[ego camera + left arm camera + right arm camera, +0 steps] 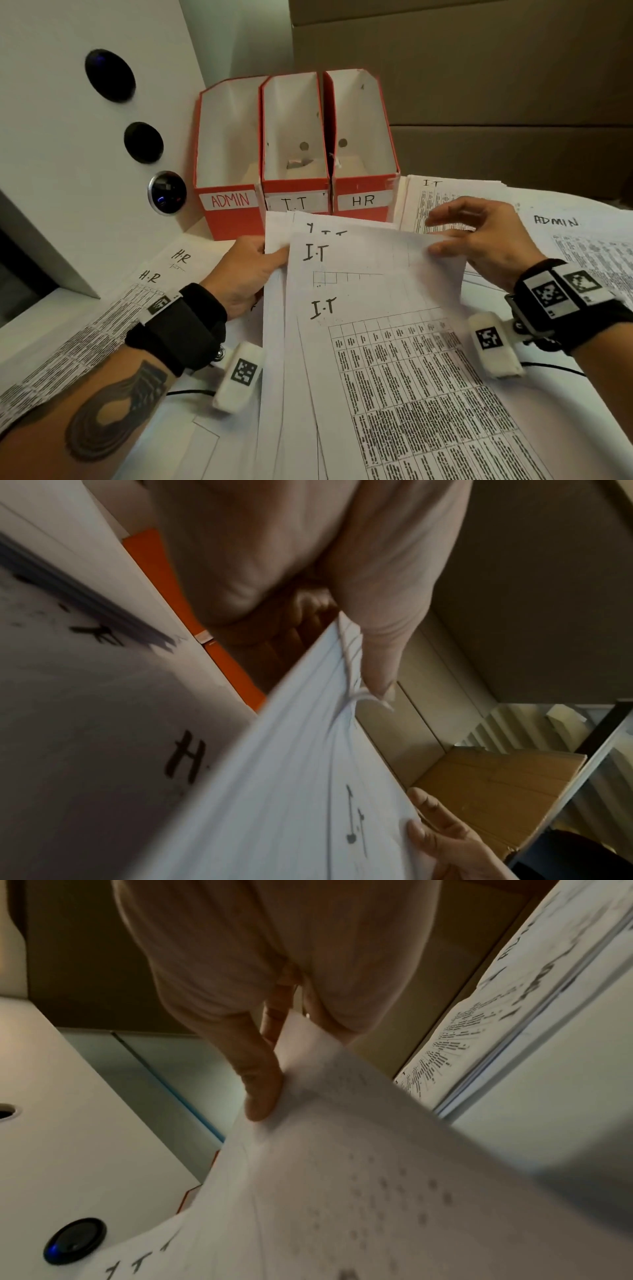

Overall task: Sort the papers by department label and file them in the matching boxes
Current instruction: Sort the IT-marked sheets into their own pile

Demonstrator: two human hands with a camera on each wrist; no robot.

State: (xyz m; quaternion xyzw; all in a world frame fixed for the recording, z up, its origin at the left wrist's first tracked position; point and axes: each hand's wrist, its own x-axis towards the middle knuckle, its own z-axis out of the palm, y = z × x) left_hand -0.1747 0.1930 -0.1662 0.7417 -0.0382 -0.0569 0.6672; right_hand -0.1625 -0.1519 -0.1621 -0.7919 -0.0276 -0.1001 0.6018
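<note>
Papers marked I.T, several sheets fanned so each heading shows, are held lifted off the table (pixel 41 329) between both hands, just in front of the three red boxes. My left hand (pixel 245 274) pinches the left edge of the I.T sheaf (pixel 359 308), thumb on top and fingers beneath; the left wrist view confirms the thumb pressed on the stacked edges. My right hand (pixel 479 236) nips the top sheet's right corner between thumb and finger, the remaining fingers spread loose above it. I judge this two-sided hold is meant to square the fan before filing.

The I.T box (pixel 296 137) stands in the middle, the ADMIN box (pixel 227 144) to its left and the HR box (pixel 363 137) to its right, all touching and showing no filed sheets. H.R papers (pixel 150 277) lie flat at left, ADMIN papers (pixel 582 246) at right, and a further I.T pile (pixel 435 192) beside the HR box, apparently kept apart by department. Filing is not yet begun.
</note>
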